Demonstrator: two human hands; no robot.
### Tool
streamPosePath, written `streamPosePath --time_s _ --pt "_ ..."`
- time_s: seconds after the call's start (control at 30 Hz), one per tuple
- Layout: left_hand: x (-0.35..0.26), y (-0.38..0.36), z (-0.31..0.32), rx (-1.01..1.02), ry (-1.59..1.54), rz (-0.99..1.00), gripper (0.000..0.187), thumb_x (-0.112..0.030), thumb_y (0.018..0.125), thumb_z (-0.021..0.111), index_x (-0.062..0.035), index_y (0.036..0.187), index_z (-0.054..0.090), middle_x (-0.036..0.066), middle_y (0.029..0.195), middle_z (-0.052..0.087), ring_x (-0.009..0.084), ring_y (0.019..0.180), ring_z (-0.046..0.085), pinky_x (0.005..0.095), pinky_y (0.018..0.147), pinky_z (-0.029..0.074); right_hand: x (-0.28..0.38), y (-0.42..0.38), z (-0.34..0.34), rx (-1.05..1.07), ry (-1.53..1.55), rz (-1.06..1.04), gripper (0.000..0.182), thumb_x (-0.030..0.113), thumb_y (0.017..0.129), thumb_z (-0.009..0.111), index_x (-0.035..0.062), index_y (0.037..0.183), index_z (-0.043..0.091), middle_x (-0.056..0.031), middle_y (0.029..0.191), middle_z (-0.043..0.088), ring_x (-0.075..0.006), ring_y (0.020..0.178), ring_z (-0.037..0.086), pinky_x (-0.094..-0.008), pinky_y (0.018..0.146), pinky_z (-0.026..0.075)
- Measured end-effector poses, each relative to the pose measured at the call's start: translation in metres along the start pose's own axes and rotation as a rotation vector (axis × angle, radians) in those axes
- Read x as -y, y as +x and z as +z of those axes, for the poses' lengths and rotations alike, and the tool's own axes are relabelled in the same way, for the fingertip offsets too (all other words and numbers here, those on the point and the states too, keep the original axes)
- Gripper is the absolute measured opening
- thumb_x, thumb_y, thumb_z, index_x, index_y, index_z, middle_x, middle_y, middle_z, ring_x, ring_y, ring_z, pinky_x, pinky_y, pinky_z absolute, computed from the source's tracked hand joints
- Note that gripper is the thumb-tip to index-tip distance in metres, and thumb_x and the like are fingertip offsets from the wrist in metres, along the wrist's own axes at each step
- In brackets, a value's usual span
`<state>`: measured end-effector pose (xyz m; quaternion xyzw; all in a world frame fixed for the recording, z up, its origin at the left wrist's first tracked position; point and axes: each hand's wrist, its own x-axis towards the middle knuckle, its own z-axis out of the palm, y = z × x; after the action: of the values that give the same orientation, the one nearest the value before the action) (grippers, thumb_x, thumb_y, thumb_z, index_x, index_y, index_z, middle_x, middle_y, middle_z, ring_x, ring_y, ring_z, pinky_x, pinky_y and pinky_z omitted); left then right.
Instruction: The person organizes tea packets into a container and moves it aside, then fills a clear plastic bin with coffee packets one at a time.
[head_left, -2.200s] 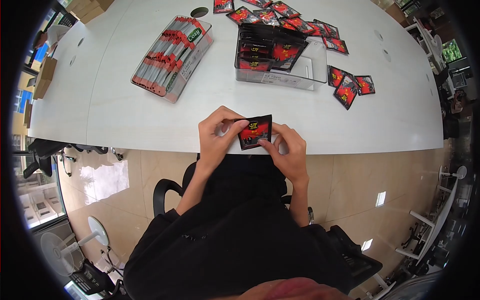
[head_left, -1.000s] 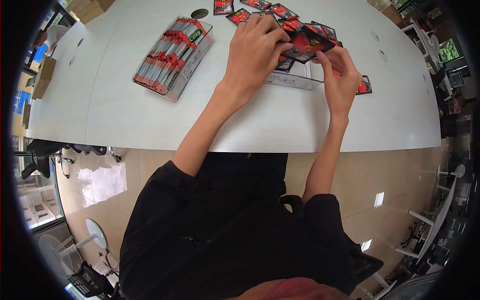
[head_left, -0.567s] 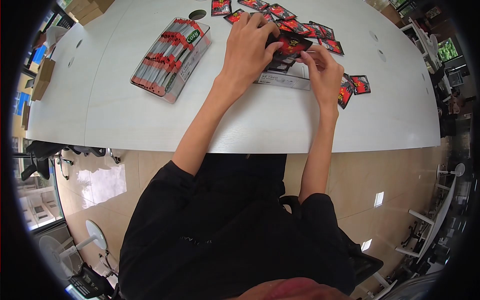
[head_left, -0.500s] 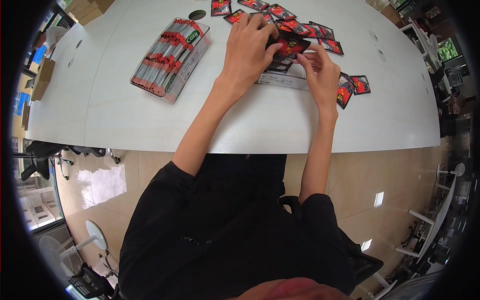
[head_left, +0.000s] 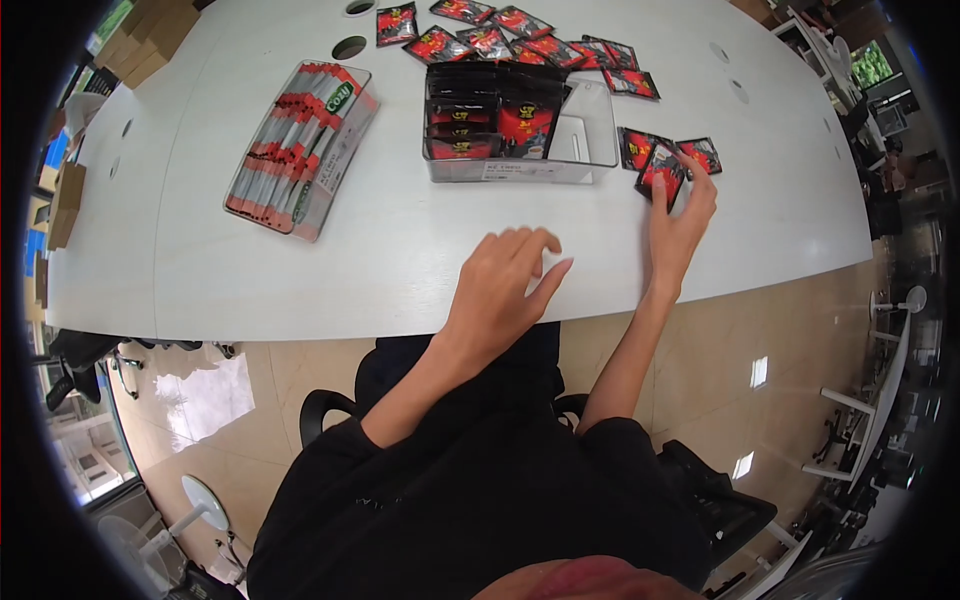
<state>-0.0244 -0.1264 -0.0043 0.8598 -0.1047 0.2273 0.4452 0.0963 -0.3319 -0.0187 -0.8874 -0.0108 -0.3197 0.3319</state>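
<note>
At the right of the table, my right hand (head_left: 684, 222) pinches a black-and-red sachet (head_left: 661, 173) between thumb and fingers. Two more such sachets lie right beside it, one to the left (head_left: 637, 148) and one to the right (head_left: 703, 154). My left hand (head_left: 500, 295) hovers near the table's front edge, empty, its fingers loosely bent and the thumb held apart. In front of me stands a clear plastic box (head_left: 600, 160). Black-and-red sachets (head_left: 526, 120) stand in rows across its left and middle; its right end shows bare plastic.
A second clear box (head_left: 325, 195), full of red-and-silver stick packs, stands to the left on the white table (head_left: 380, 280). Several loose sachets (head_left: 548, 48) lie scattered behind the middle box. Cardboard boxes (head_left: 150, 40) sit at the far left, and a round hole (head_left: 349, 47) opens in the tabletop.
Both hands have left the middle box, where a sachet now stands. My left hand has drawn back towards me; my right has moved right and taken hold of a loose sachet.
</note>
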Motion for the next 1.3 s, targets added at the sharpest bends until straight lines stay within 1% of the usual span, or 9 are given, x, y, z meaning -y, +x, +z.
streamPosePath --time_s 0.03,0.3,0.5,0.63,0.8,0.9,1.0,1.17,1.3 --pt "0.003 -0.013 0.005 0.068 0.008 -0.056 0.017 -0.007 0.085 0.080 -0.0080 0.095 0.065 0.003 0.066 0.052 0.0224 0.061 0.052 0.0350 0.065 0.042 -0.007 -0.008 0.001 0.100 0.015 0.018 0.036 0.016 0.101 0.062 0.0141 0.137 0.064 -0.0236 0.151 0.047 -0.0400 0.145 0.035 -0.0476 0.118 0.030" --pt "0.014 -0.021 -0.014 0.169 -0.219 -0.467 0.013 -0.007 0.087 0.080 -0.0068 0.090 0.067 -0.001 0.064 0.057 0.0140 0.058 0.051 0.0298 0.063 0.042 0.002 -0.053 -0.021 0.338 -0.112 -0.152 0.028 0.025 0.103 0.059 0.0209 0.126 0.075 -0.0188 0.152 0.051 -0.0409 0.141 0.044 -0.0490 0.115 0.035" --pt "0.022 -0.021 -0.009 0.139 -0.042 -0.167 0.059 -0.008 0.083 0.081 -0.0062 0.137 0.057 0.013 0.135 0.055 0.0314 0.119 0.051 0.0406 0.096 0.047 0.025 -0.078 -0.039 0.481 0.190 -0.213 0.021 0.006 0.089 0.072 0.0106 0.109 0.077 -0.0113 0.134 0.065 -0.0359 0.129 0.057 -0.0473 0.109 0.043" --pt "0.017 -0.016 -0.005 0.150 0.020 -0.061 0.084 -0.010 0.084 0.080 -0.0062 0.156 0.038 0.015 0.150 0.051 0.0332 0.123 0.051 0.0450 0.109 0.037 0.027 -0.076 -0.047 0.649 0.589 -0.120 0.040 -0.011 0.080 0.073 0.0050 0.117 0.071 -0.0168 0.141 0.057 -0.0359 0.130 0.060 -0.0466 0.107 0.049" --pt "0.008 -0.019 -0.007 0.138 -0.176 -0.220 0.072 -0.008 0.087 0.080 -0.0070 0.151 0.048 0.012 0.119 0.067 0.0248 0.102 0.059 0.0354 0.091 0.046 0.041 -0.084 -0.023 0.672 1.037 -0.011 0.060 -0.024 0.073 0.073 0.0021 0.126 0.062 -0.0189 0.149 0.041 -0.0340 0.131 0.058 -0.0386 0.101 0.062" --pt "0.018 -0.029 -0.008 -0.061 -0.266 -0.317 0.023 -0.006 0.086 0.083 0.0024 0.104 0.071 0.008 0.090 0.068 0.0149 0.078 0.058 0.0277 0.069 0.047 0.057 -0.082 -0.012 0.409 1.168 0.208 0.067 -0.019 0.078 0.076 -0.0010 0.137 0.049 -0.0163 0.145 0.045 -0.0311 0.130 0.059 -0.0395 0.099 0.062" --pt "0.024 -0.036 -0.008 -0.271 -0.586 -0.383 0.014 -0.001 0.087 0.081 0.0011 0.095 0.069 0.005 0.087 0.067 0.0091 0.078 0.056 0.0242 0.070 0.045 0.054 -0.083 -0.007 0.463 1.126 0.238 0.065 -0.012 0.079 0.079 0.0001 0.136 0.049 -0.0149 0.137 0.052 -0.0279 0.126 0.061 -0.0368 0.093 0.062" --pt "0.028 -0.034 -0.010 -0.249 -0.724 -0.371 0.018 -0.002 0.089 0.080 0.0010 0.099 0.065 0.006 0.088 0.068 0.0063 0.080 0.058 0.0217 0.073 0.045 0.064 -0.091 -0.015 0.674 0.694 -0.012 0.012 -0.007 0.084 0.079 -0.0046 0.088 0.068 -0.0083 0.087 0.067 -0.0148 0.074 0.069 -0.0264 0.065 0.053" --pt "0.027 -0.021 -0.021 -0.223 -0.260 -0.190 0.015 -0.001 0.085 0.081 -0.0033 0.096 0.071 0.005 0.090 0.073 0.0143 0.086 0.060 0.0282 0.075 0.049 0.068 -0.097 -0.013 0.567 1.025 0.279 0.008 -0.009 0.092 0.070 -0.0067 0.098 0.066 -0.0095 0.090 0.067 -0.0147 0.067 0.070 -0.0245 0.058 0.051"
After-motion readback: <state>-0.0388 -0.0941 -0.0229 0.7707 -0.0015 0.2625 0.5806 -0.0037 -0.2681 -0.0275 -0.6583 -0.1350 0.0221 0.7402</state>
